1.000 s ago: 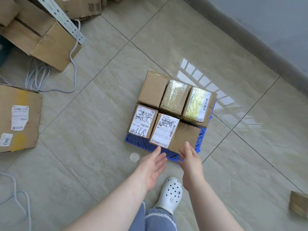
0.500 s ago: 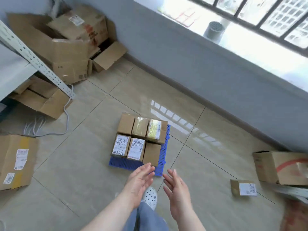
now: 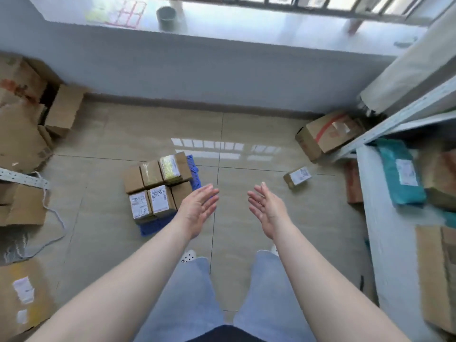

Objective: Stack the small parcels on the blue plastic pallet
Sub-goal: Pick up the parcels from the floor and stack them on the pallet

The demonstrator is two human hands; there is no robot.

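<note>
Both hands are raised at the centre of the frame, empty, with fingers straight and palms turned toward each other. The left hand (image 3: 199, 208) overlaps the right edge of the parcel stack in the view; the right hand (image 3: 267, 209) hangs over bare floor tile.

The blue pallet (image 3: 153, 225) lies on the floor, left of centre. It carries six small parcels (image 3: 158, 188) in two rows of three, packed side by side. Two parcels in the near row show white labels; one in the far row shows a yellowish label. Blue pallet edges show at the near end and at the far right corner.

One small labelled parcel (image 3: 297, 178) lies alone on the floor, right of centre, well apart from the pallet. A larger box with red tape (image 3: 328, 135) rests near the wall at upper right. A teal bag (image 3: 399, 172) lies on the shelf at the right edge. Cardboard boxes (image 3: 22, 114) are piled at the left.
</note>
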